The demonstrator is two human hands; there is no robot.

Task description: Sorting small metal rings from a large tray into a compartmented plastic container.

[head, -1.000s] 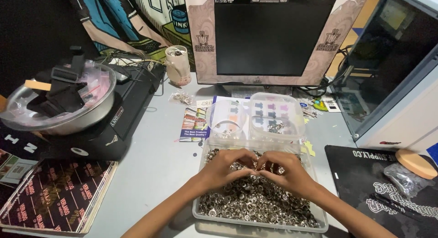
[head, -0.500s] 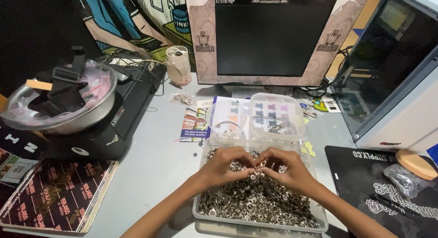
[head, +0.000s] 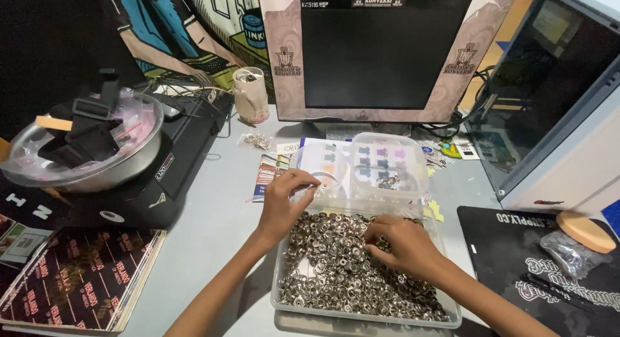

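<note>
A clear plastic tray [head: 361, 314] in front of me is filled with small silver metal rings [head: 329, 259]. My right hand [head: 400, 246] rests in the pile, fingers curled down onto the rings. My left hand [head: 284, 204] is lifted to the tray's far left corner. Its fingertips are pinched together on something small at the rim of a clear round container [head: 323, 163]. A second clear container [head: 387, 159] beside it holds a few rings.
A monitor [head: 381, 50] stands behind the containers and a computer case [head: 555, 98] at right. A metal bowl [head: 84, 150] sits on a black device at left, with a dark booklet [head: 71, 279] below. A black mat [head: 542, 259] carries a wooden disc [head: 584, 230].
My hands were together at the far end of the pile. The left hand has since lifted away toward the round container, and the right has stayed in the rings.
</note>
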